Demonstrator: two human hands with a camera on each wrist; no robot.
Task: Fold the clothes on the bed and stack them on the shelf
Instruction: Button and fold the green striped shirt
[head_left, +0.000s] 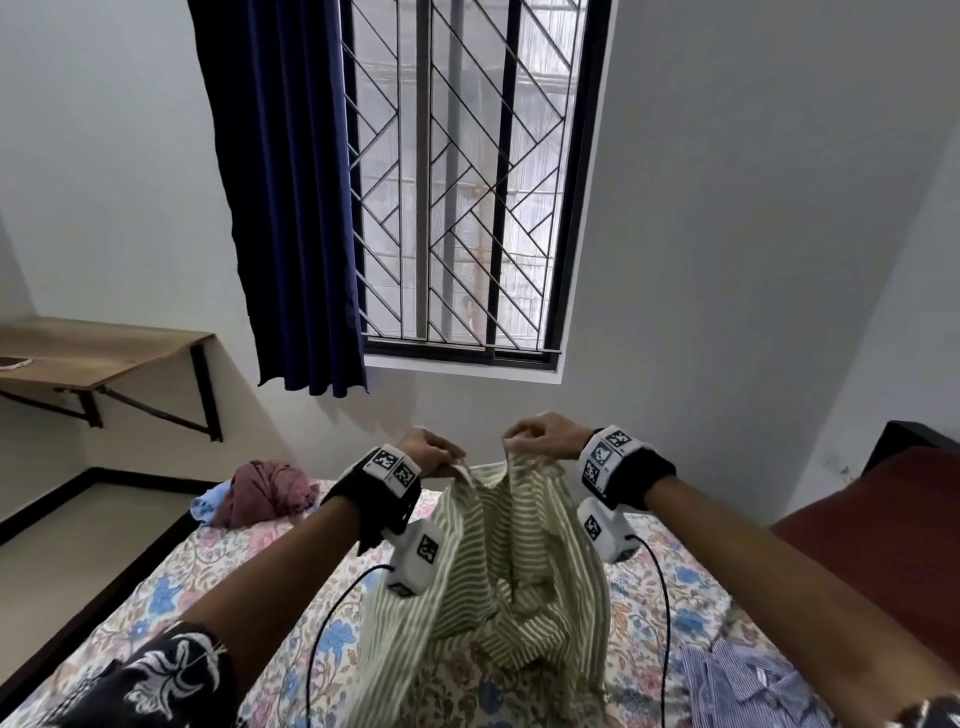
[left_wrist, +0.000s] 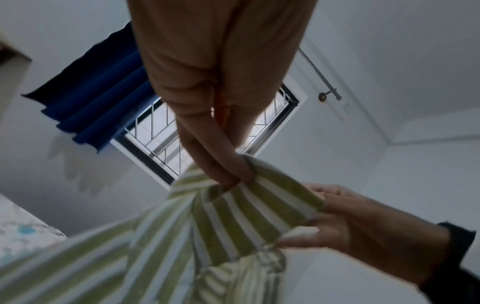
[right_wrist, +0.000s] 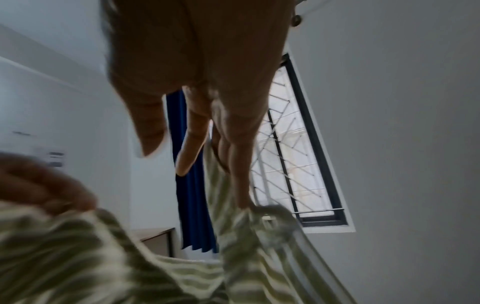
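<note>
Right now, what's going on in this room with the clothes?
A person is holding up a green striped shirt over the bed, the left hand and right hand each pinching its top edge. The shirt hangs loose, not yet folded. A pink and light blue heap lies at the bed's far left corner, and a blue striped shirt lies crumpled at the near right. The wooden shelf on the left wall holds no clothes yet.
</note>
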